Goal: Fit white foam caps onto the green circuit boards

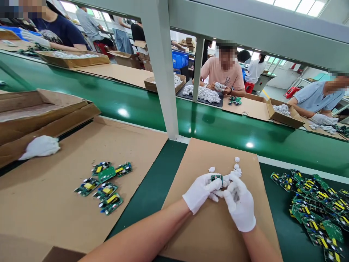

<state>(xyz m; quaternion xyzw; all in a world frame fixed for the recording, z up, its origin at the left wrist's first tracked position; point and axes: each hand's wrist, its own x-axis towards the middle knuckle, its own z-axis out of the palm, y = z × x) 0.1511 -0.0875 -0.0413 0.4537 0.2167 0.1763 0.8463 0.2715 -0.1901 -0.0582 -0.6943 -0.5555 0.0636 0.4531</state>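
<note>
Just below the centre of the frame, both gloved hands meet over a sheet of brown cardboard [218, 225]. The left hand [200, 191] and the right hand [240, 202] are closed together on one small green circuit board [216, 178], pinched between the fingertips of both. Only its top edge shows above the white gloves: green, with a dark part on it; the rest is hidden by the fingers.

Just above and to the right of the hands, a few small white pieces [236, 165] lie loose on the cardboard, some touching the right glove, one apart to the left of the board.

The cardboard sheet runs from the lower edge of the frame up toward the green conveyor belt [223, 127], and most of its surface around the hands is bare. A strip of dark green table [148, 193] separates it from a larger cardboard sheet [54, 203] on the left, where a small cluster of green boards with yellow parts [105, 186] lies, well apart from the hands. Further left, another person's white-gloved hand [40, 146] rests by a flattened carton [40, 112].

At the right edge of the frame a dense heap of boards [316, 203] covers the table, near the cardboard's right edge. A grey post [163, 72] stands up from the belt's near edge, above the hands.
</note>
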